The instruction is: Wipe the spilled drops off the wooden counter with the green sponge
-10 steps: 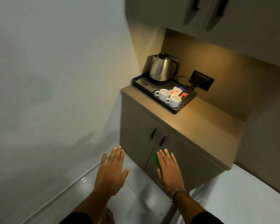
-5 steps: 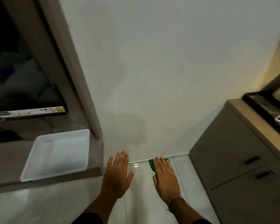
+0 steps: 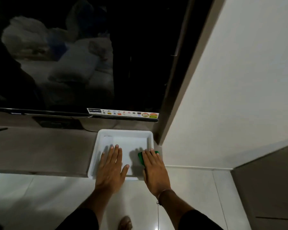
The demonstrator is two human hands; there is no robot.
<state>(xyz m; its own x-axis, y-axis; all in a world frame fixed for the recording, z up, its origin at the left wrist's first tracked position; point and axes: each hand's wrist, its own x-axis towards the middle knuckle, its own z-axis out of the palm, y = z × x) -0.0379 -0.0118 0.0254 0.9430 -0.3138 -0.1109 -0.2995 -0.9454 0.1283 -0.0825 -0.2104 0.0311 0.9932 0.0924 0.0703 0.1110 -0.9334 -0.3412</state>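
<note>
A bare foot stands on the shiny white floor. Both hands reach out flat. The left hand has its fingers spread and holds nothing. The right hand covers the green sponge — its grip is hidden. Under them sits a white tray on the wooden counter — a dark TV behind

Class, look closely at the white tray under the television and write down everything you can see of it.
The white tray is a shallow rectangular bin, seemingly smooth plastic, with rounded corners and a raised rim. It sits flat on the grey-brown shelf beneath the television, at the shelf's right end, its near edge slightly overhanging. Its floor looks bare apart from shadows. The left hand spreads flat above it; the right hand, holding the green sponge, is over its right side. Contact cannot be told.
</note>
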